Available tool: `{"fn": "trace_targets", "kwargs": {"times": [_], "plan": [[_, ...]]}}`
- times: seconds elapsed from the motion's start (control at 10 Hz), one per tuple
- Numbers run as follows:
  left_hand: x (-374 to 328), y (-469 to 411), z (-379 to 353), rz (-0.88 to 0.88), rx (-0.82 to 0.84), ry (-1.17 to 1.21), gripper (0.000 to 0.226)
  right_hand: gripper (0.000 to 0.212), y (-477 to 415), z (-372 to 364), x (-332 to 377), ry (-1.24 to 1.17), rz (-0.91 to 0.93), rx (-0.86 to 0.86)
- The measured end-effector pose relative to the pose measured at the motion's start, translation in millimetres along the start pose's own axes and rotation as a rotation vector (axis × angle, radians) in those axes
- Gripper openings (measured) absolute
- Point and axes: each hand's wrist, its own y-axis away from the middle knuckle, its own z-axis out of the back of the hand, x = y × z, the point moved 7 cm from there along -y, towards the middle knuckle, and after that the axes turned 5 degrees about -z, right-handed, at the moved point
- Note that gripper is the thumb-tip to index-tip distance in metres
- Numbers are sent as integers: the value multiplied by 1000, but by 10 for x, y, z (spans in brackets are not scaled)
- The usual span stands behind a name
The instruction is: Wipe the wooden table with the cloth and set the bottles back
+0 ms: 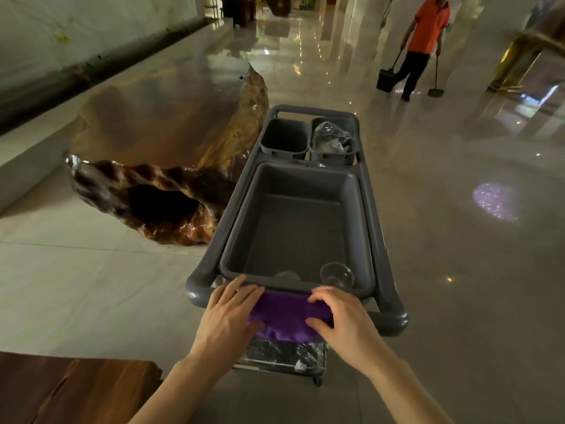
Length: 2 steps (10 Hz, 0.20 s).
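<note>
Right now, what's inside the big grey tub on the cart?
The big grey tub holds a clear plastic cup lying at its near right corner, plus a faint clear item beside it that I cannot identify. The rest looks bare. Its near rim hides the nearest strip of the floor.

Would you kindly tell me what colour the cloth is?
Purple; the cloth shows in the head view, under both hands.

Both hands, left hand (230, 313) and right hand (342, 316), grip purple cloth (287, 313) on cart handle (394, 319).
</note>
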Motion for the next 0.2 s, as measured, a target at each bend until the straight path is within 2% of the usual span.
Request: {"fn": "trace_targets", "kwargs": {"times": [0.2], "plan": [[2, 17, -59, -25, -82, 58, 67, 37, -8, 45, 2, -35, -24, 24]]}}
